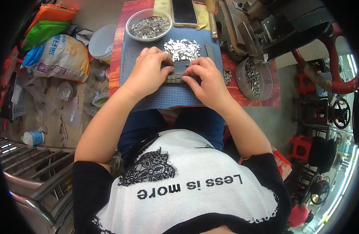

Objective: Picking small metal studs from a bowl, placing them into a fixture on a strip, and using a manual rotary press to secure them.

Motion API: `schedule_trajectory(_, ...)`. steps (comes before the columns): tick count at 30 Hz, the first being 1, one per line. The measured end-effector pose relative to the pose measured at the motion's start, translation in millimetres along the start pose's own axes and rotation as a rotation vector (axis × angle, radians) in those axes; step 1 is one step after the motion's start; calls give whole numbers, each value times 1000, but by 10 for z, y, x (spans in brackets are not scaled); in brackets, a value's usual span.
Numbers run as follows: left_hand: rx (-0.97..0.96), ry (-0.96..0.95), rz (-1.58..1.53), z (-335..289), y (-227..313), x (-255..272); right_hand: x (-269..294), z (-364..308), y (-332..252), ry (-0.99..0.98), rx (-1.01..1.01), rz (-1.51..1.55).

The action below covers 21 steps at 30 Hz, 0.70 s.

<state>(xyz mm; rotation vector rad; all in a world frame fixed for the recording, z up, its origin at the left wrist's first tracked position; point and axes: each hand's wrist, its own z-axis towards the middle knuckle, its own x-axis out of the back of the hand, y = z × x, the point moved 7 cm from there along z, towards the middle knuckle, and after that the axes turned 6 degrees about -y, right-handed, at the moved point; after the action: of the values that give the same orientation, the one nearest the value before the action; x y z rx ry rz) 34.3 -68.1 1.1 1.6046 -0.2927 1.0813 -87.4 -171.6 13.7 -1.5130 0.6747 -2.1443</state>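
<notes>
A small slotted metal block [173,78] lies on the blue textured mat [148,100] between my hands. My left hand [148,72] is curled at the block's left end, thumb and forefinger drawn together; anything between them is too small to make out. At the block's right end, my right hand [208,80] has its thumb and forefinger closed on it, the other fingers bent. Just beyond my fingertips is a loose pile of small shiny metal pieces [182,49]. A round clear bowl [129,29] of similar silvery pieces stands at the mat's far left.
A phone [184,12] and a brush [213,23] lie at the back. A dark machine [261,31] with a red handwheel [337,78] stands at right, near another clear bowl [268,86] of metal parts. Bags [66,56] and a white bucket [101,43] sit left. Metal railings [35,171] stand lower left.
</notes>
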Motion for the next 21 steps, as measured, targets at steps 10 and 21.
schedule_trajectory(10,-13,-79,-144,-21,22,-35,276,73,350,126,-179,113)
schedule_trajectory(21,109,-309,-172,3,166,-79,84,224,278,-59,-73,-140)
